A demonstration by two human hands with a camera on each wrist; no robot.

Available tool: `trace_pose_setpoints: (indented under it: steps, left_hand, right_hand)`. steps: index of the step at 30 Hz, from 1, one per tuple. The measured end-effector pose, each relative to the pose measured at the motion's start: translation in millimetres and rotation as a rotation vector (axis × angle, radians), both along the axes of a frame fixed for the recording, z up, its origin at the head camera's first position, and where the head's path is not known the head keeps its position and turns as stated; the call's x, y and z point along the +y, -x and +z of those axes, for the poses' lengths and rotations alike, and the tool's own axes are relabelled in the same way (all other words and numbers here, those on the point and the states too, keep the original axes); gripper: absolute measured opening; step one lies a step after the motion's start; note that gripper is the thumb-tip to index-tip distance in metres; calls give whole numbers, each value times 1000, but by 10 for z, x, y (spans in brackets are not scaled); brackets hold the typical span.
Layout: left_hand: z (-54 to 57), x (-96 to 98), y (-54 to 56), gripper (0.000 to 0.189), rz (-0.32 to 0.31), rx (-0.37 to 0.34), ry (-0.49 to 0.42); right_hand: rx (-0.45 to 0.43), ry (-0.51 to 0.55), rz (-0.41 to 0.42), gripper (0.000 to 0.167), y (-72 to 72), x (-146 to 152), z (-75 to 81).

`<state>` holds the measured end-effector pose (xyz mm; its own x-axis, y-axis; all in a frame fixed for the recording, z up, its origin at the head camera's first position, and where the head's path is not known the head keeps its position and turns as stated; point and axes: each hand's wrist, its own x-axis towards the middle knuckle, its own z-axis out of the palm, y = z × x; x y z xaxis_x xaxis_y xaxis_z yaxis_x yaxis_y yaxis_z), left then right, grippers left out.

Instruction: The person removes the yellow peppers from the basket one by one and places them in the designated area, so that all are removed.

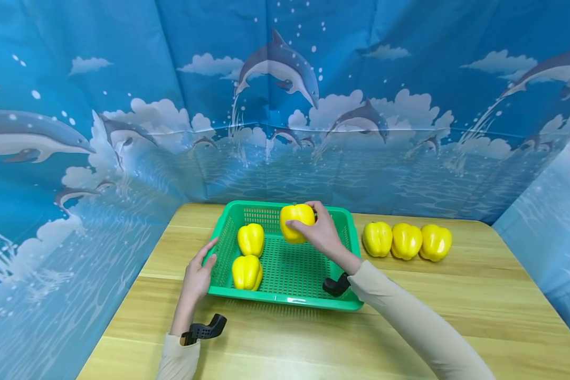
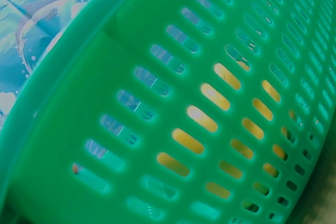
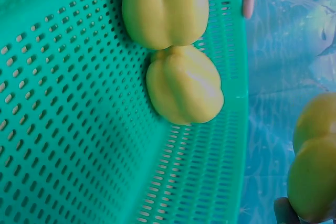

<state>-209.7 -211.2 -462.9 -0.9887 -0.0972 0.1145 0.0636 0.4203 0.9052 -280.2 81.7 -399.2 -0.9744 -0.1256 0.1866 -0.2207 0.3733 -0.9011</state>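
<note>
My right hand [image 1: 319, 230] holds a yellow bell pepper [image 1: 295, 220] above the green plastic basket [image 1: 292, 301]. In the right wrist view the held pepper [image 3: 317, 166] is at the right edge, a fingertip against it. Two more bell peppers lie inside the basket along its left side, a rear one [image 1: 250, 240] and a front one [image 1: 247, 273]. At the basket's left rim rests my left hand [image 1: 198, 275], fingers fairly straight along the outside. The left wrist view is filled by the slotted basket wall [image 2: 136, 145], with yellow showing through the slots.
To the right of the basket, three yellow bell peppers stand in a row on the wooden table [image 1: 461, 301]: a left one [image 1: 377, 238], a middle one [image 1: 406, 241] and a right one [image 1: 436, 243]. A blue dolphin-print curtain [image 1: 285, 158] hangs behind the table and along its sides.
</note>
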Motion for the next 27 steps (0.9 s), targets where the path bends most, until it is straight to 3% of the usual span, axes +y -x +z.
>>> trace_pose_setpoints:
  steps: [13,22,27]
  left_hand:
    - [-5,-11,10,43,0,-14,1]
    - [10,-9,-10,43,-1,-20,-6]
    - [11,-5,-8,43,-5,-18,-8]
  right_hand:
    - [22,12,27,59,-226,346,273]
    - [69,27,-47,54,-430,747,209]
    - [48,35,-86,54,-534,947,170]
